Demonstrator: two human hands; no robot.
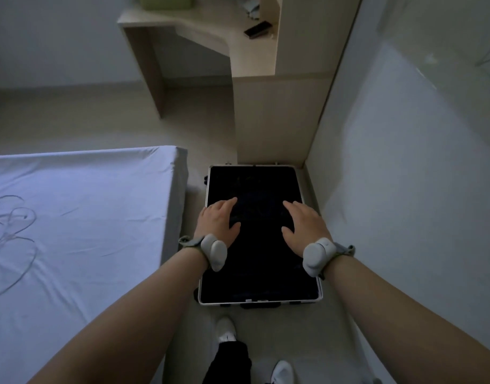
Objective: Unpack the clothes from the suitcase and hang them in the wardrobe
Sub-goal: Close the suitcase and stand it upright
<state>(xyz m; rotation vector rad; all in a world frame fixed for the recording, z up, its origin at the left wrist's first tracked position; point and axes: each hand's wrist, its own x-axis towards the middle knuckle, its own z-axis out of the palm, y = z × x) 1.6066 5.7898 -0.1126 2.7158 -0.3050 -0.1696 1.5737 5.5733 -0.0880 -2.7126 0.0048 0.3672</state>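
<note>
Left hand [219, 223]: fingers spread and relaxed, palm down over the left half of the suitcase [255, 275] lid. It grips nothing. I cannot tell whether it touches the lid.
Right hand [305, 225]: the same posture over the right half of the lid, fingers spread, holding nothing. Contact cannot be confirmed here either.
Wrist units [214, 252]: I note one grey strapped unit on each wrist, both above the suitcase.
Suitcase: black with a pale frame edge, lying flat on the floor [205, 134] with its lid closed. No clothes are visible to me.
Bed [85, 217]: just left of the suitcase, covered with a pale sheet.
Wire loops [13, 231]: thin looped outlines on the bed, well left of the suitcase. I cannot tell what they are.
White panel [404, 162]: tall flat surface just right of the suitcase.
Table [210, 31]: light wood, beyond the far end of the suitcase. A dark flat object [257, 29] lies on it.
Shoes [227, 329]: two white shoes on the floor at the near end of the suitcase.
</note>
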